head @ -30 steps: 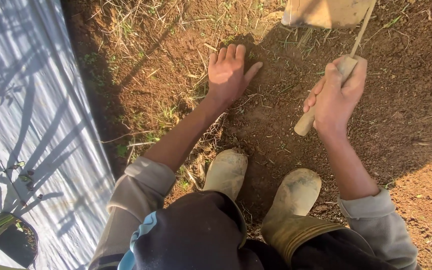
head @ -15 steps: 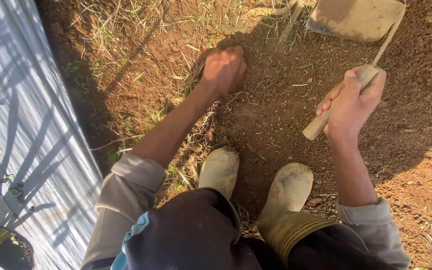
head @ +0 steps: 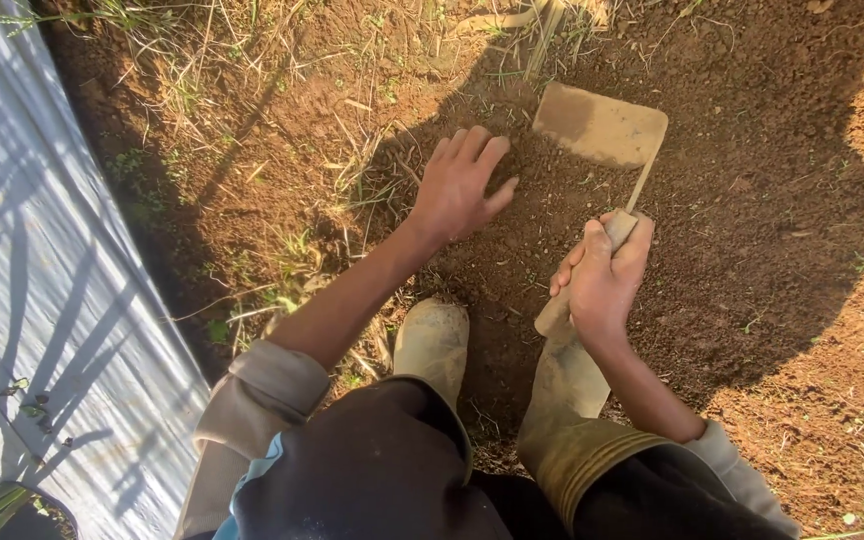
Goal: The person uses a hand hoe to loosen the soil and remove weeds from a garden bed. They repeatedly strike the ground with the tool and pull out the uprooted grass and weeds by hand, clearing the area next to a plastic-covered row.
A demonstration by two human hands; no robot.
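hoe (head: 602,125) blade rests flat on the brown soil (head: 752,250) ahead of my boots; my right hand (head: 602,280) has its grip closed round the wooden handle, my left hand (head: 460,188) lies open, fingers spread, on the dirt just beside the blade.

Outdoors, bare reddish-brown soil (head: 782,230) underfoot, crumbly; dry grass (head: 212,70) and thin green weeds scattered along the top and left; silver plastic sheet (head: 42,330) runs down the left edge, striped with leaf shadows; low hard sunlight, big dark shadow across the middle of the ground.
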